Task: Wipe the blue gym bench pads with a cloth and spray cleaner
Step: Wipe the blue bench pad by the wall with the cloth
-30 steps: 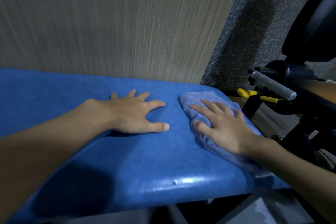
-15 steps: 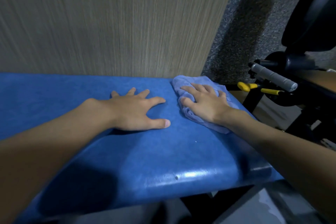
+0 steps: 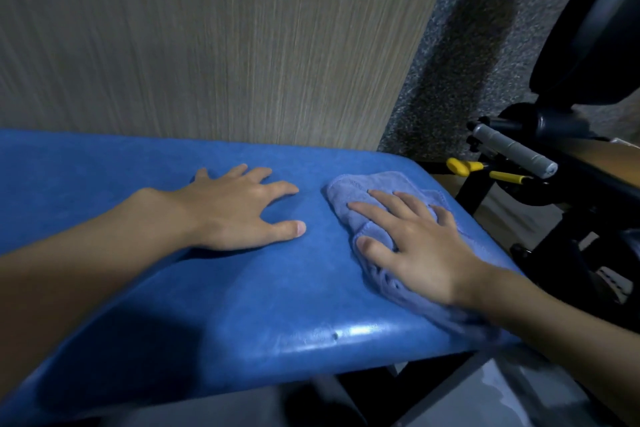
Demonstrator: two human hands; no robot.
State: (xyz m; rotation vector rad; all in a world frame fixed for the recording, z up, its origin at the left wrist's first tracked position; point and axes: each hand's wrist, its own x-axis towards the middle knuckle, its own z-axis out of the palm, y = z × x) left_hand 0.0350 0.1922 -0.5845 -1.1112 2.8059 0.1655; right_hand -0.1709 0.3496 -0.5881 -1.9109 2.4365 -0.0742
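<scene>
The blue bench pad (image 3: 214, 302) fills the lower half of the view. A lilac cloth (image 3: 349, 196) lies bunched on the pad's right end. My right hand (image 3: 419, 246) presses flat on the cloth with straight, spread fingers. My left hand (image 3: 239, 210) rests palm down on the bare pad, a short gap to the left of the cloth, fingers spread. No spray bottle shows in the frame.
A wood-grain wall panel (image 3: 207, 38) stands right behind the pad. To the right is black gym equipment (image 3: 585, 45) with a grey handle (image 3: 512, 151) and yellow pins (image 3: 460, 166). The pad's front edge (image 3: 311, 354) drops to a dark frame below.
My right hand has slid the cloth back toward me along the pad's right end, after pushing it to the far edge half a second ago. My left hand has stayed in place.
</scene>
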